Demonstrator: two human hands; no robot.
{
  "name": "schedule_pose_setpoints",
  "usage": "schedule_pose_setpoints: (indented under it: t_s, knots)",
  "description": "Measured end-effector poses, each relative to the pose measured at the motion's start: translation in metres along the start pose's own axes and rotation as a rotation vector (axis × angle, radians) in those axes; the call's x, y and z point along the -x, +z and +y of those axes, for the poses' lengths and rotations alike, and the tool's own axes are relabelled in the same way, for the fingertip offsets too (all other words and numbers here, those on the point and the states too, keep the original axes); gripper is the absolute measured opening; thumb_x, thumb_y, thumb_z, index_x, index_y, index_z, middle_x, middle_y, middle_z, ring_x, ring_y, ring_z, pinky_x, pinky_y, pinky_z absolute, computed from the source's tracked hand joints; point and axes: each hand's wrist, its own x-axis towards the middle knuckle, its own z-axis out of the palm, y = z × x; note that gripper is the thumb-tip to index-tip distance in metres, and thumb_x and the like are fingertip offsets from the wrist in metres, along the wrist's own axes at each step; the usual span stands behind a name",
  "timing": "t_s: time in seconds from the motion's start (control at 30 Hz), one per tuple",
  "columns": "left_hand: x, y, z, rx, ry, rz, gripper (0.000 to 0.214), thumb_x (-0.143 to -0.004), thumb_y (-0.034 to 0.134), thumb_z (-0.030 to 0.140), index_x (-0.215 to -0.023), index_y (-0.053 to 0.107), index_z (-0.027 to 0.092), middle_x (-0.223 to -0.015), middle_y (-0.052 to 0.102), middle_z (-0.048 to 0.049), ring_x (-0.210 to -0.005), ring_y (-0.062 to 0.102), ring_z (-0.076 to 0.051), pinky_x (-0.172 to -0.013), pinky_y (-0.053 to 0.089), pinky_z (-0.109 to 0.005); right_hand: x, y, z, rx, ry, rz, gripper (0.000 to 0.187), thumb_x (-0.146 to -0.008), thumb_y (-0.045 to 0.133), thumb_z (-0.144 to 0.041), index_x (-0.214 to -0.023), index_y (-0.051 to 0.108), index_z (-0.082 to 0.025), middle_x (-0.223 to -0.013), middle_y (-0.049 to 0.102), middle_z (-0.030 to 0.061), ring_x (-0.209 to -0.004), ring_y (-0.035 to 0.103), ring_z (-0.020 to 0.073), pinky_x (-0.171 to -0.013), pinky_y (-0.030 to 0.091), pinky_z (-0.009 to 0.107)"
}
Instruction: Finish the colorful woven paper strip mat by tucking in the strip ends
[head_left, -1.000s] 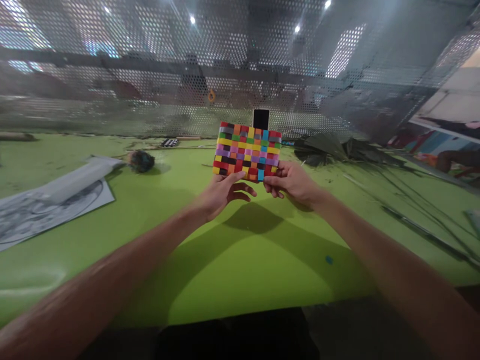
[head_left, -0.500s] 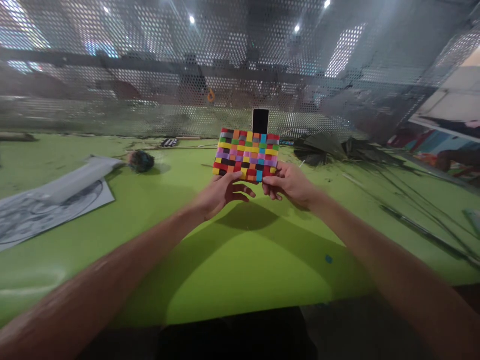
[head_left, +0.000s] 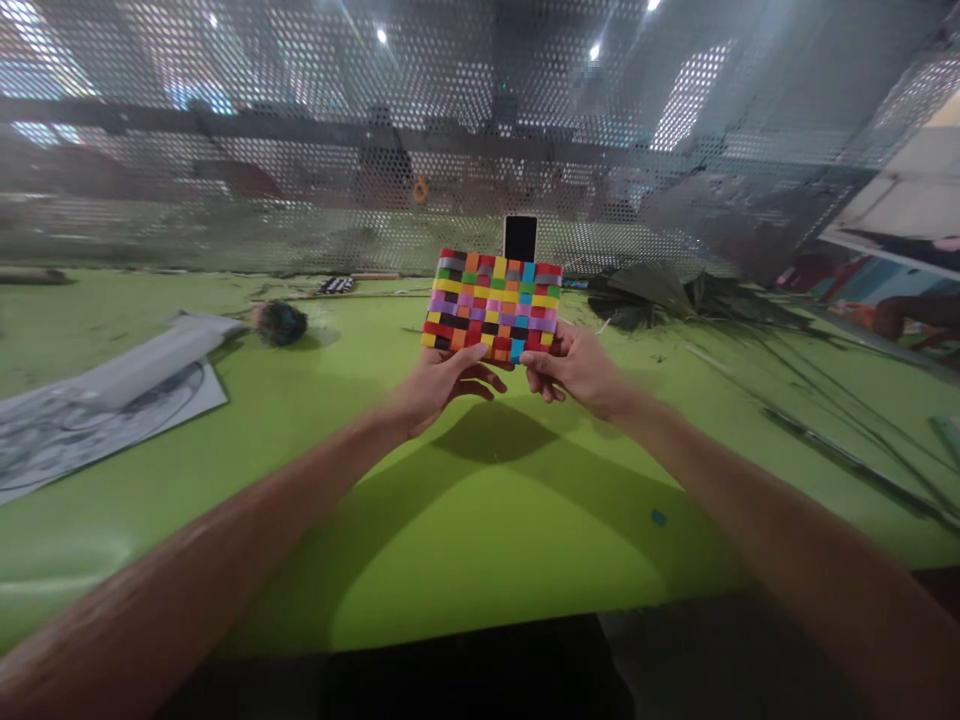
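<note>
From my distance, I see the woven piece (head_left: 491, 308) raised in front of me, above the green surface (head_left: 435, 570), with its many-coloured face turned toward the camera. My left hand (head_left: 439, 385) has its thumb on the front, along the lower edge; the grip is nearly closed there, while some fingers hang loosely curled below. My right hand (head_left: 577, 368) pinches the same edge near its right corner, thumb in front, the grip narrow. Behind the upper edge stands a black rectangular object (head_left: 520, 238); whether they touch, I cannot tell. On the left lie a dark round ball (head_left: 280, 323) and a printed sheet (head_left: 180, 400). On the right there are dark leaves (head_left: 645, 295), and nearer to me, a blue scrap (head_left: 658, 517).
</note>
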Motion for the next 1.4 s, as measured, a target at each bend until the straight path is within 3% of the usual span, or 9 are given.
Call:
schedule_pose_setpoints:
  t_s: [0.23, 0.47, 0.87, 1.17, 1.4]
  knots:
    - [0.002, 0.009, 0.001, -0.001, -0.014, 0.146, 0.022, -0.078, 0.078, 0.024, -0.093, 0.065, 0.015, -0.081, 0.072, -0.0052, -0.065, 0.067, -0.014, -0.064, 0.057, -0.029, -0.001, 0.002, -0.002, 0.006, -0.012, -0.066, 0.034, -0.078, 0.079, -0.04, -0.091, 0.057, -0.018, -0.066, 0.069, -0.0007, -0.05, 0.061, 0.0105, -0.043, 0.047, 0.022]
    - [0.0, 0.004, -0.002, -0.032, -0.014, 0.174, 0.014, -0.082, 0.075, 0.023, -0.089, 0.069, 0.013, -0.084, 0.073, -0.0074, -0.066, 0.068, -0.014, -0.068, 0.059, -0.03, 0.0, -0.007, -0.003, -0.133, 0.099, -0.22, 0.028, -0.084, 0.073, -0.03, -0.104, 0.06, -0.015, -0.087, 0.073, 0.0064, -0.066, 0.067, 0.0135, -0.061, 0.056, 0.028]
    - [0.0, 0.01, -0.003, -0.034, 0.018, 0.13, 0.029, -0.075, 0.081, 0.033, -0.094, 0.07, 0.013, -0.09, 0.074, -0.0085, -0.071, 0.069, -0.016, -0.062, 0.057, -0.028, -0.003, 0.001, 0.004, 0.046, 0.018, -0.058, 0.023, -0.081, 0.075, -0.033, -0.084, 0.061, -0.016, -0.065, 0.066, 0.0006, -0.05, 0.058, 0.0103, -0.044, 0.046, 0.024]
    - [0.002, 0.01, -0.006, -0.164, 0.024, 0.137, 0.025, -0.076, 0.08, 0.033, -0.09, 0.073, 0.014, -0.088, 0.074, -0.0086, -0.073, 0.068, -0.017, -0.068, 0.058, -0.032, 0.002, 0.013, 0.004, 0.0, -0.001, -0.006, 0.026, -0.08, 0.077, -0.034, -0.091, 0.061, -0.017, -0.062, 0.065, -0.0017, -0.046, 0.056, 0.0089, -0.04, 0.043, 0.022]
    - [0.003, 0.009, -0.007, -0.219, 0.1, 0.17, 0.019, -0.076, 0.079, 0.031, -0.084, 0.073, 0.015, -0.077, 0.073, -0.0051, -0.065, 0.066, -0.015, -0.062, 0.056, -0.03, 0.001, 0.014, 0.01, -0.017, 0.041, -0.023, 0.027, -0.081, 0.076, -0.031, -0.096, 0.06, -0.016, -0.068, 0.068, 0.0007, -0.054, 0.064, 0.0122, -0.051, 0.055, 0.026]
